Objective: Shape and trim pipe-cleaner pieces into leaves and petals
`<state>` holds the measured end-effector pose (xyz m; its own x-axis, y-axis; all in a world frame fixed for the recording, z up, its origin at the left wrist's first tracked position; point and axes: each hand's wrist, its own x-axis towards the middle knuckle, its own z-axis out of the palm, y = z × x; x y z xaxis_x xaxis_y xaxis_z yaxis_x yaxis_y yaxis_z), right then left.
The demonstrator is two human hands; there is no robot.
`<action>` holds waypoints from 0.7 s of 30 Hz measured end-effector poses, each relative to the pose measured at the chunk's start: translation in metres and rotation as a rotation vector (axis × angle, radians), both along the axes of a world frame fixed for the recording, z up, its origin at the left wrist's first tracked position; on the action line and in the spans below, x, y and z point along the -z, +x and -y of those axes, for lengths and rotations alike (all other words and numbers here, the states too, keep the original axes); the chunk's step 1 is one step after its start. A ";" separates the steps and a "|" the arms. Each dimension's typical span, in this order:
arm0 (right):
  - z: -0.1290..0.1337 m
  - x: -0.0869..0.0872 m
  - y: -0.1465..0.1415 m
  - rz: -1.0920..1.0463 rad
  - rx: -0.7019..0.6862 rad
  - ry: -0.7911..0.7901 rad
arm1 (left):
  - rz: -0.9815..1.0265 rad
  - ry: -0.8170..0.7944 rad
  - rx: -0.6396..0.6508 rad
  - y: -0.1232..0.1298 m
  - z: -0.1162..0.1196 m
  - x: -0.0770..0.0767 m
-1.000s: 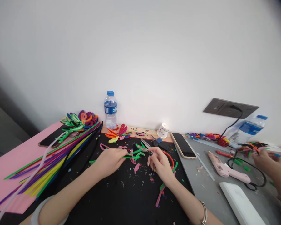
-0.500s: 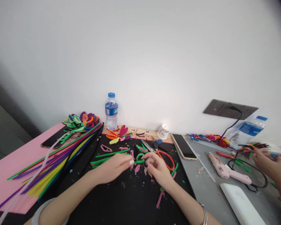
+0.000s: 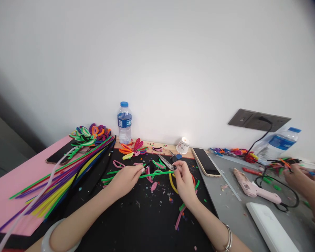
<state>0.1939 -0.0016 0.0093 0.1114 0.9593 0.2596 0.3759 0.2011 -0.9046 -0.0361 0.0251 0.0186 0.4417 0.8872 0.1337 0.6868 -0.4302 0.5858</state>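
Observation:
A green pipe cleaner (image 3: pixel 157 173) stretches almost straight between my two hands above the black mat (image 3: pixel 144 224). My left hand (image 3: pixel 127 177) pinches its left end, and my right hand (image 3: pixel 183 179) pinches its right end. Scissors (image 3: pixel 166 161) with orange handles lie just behind my right hand, which partly covers them. Around my fingers are bent pink and green pipe cleaner pieces (image 3: pixel 153 187) and a yellow loop (image 3: pixel 172 183). More green pipe cleaners (image 3: pixel 111 176) lie by my left hand.
Loose pipe cleaners (image 3: pixel 65 178) fan across pink paper (image 3: pixel 7 196) at left. Behind the mat stand a water bottle (image 3: pixel 124 122) and a paper cup (image 3: pixel 183 145). At right are a phone (image 3: pixel 206 161), a pink glue gun (image 3: pixel 256 190), a white case (image 3: pixel 270 227) and another person's hands (image 3: pixel 300 180).
The green pipe cleaner, curled into a loop before, is now pulled out straight. My hands have moved apart, the right one rightward and slightly up.

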 end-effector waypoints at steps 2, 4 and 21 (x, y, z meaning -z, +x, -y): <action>0.001 -0.004 0.002 0.010 0.057 0.044 | 0.023 0.070 -0.040 -0.003 -0.003 0.004; 0.003 -0.006 0.002 0.028 0.073 0.075 | 0.103 0.161 -0.055 -0.004 -0.004 0.006; 0.009 -0.001 0.000 0.263 -0.158 0.268 | 0.697 -0.969 0.361 0.013 0.013 0.000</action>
<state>0.1938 -0.0111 0.0100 -0.1354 0.8537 0.5028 0.5335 0.4905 -0.6891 -0.0233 0.0126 0.0185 0.7783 0.5940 -0.2034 0.0353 0.2821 0.9587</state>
